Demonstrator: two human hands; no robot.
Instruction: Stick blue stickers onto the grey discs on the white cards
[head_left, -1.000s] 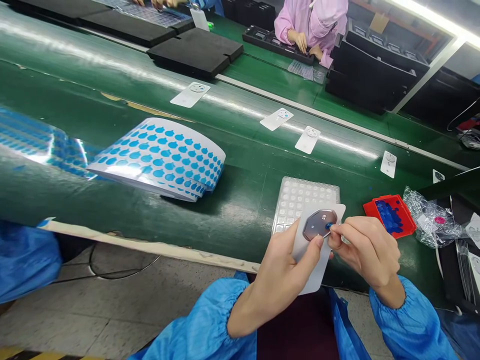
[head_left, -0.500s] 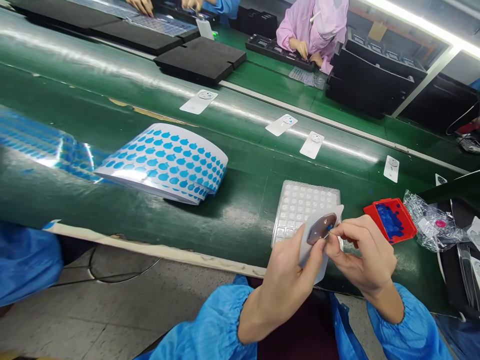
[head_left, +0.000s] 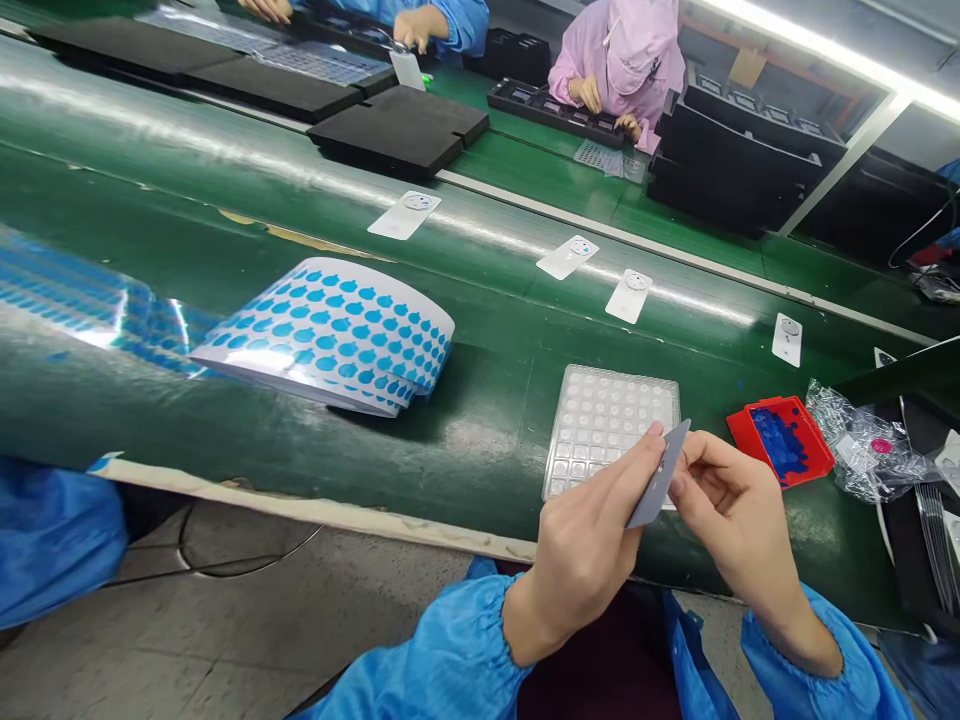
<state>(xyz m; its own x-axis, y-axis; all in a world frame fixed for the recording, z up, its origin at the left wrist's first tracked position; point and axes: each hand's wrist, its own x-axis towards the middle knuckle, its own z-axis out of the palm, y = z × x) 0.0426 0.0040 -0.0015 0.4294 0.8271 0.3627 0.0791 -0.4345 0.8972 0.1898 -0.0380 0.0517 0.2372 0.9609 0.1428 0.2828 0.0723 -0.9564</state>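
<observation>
My left hand is closed around a thin card, which stands tilted almost edge-on with its grey side towards me. A small detail shows near the card's middle, too small to make out. My right hand is at the card's right edge, thumb and forefinger bent inward; their tips are partly hidden by the card, so what they pinch does not show. Just behind my left hand lies a clear plastic tray with rows of small pockets. A red box holding small blue pieces sits beyond my right hand.
A curled sheet of blue stickers lies to the left. Several white cards with round discs, one a white card, are spread along the green bench. Crumpled clear bags lie at right. Co-workers, one in pink, sit across.
The card has turned in my left hand: its round metal disc faced me before, now its grey side shows edge-on. My right fingers have shifted from the disc to the card's right edge.
</observation>
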